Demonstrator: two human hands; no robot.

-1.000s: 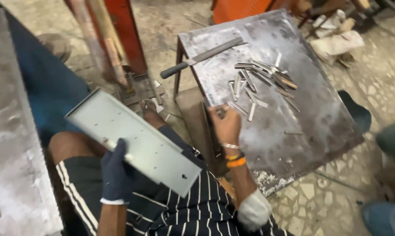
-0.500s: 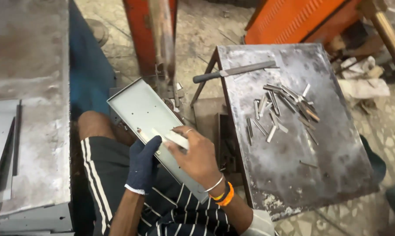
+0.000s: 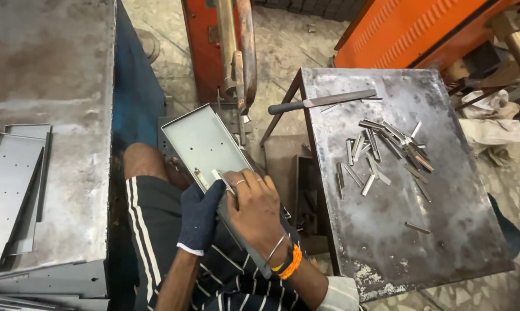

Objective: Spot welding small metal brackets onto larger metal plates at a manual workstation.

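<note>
The largest thing in view is the grey, stained steel workbench (image 3: 47, 69) on the left, with a stack of pale folded sheet-metal trays (image 3: 12, 190) lying on its near end; at least two can be told apart, and the exact count is unclear. On the right stands one dark, scuffed metal work table (image 3: 421, 230). Behind it sits an orange machine housing (image 3: 421, 31), and at top centre a red machine frame with two rusty upright bars (image 3: 237, 46).

One long pale grey sheet-metal tray with raised edges (image 3: 199, 138) rests slantwise across the person's lap, its far end reaching up toward the red frame. On the dark table lies one long flat metal file with a black handle (image 3: 323, 101), near the far edge, and a loose heap of short flat metal strips (image 3: 386, 150), roughly twenty, with one stray strip (image 3: 416, 228) lying apart nearer the front.

The left hand (image 3: 199, 216), in one dark blue knit glove, is closed around the tray's near part. The bare right hand (image 3: 257, 210), wearing one ring and orange and silver bangles, presses its curled fingers on one small metal strip (image 3: 221, 177) held flat against the tray's inner face.
</note>
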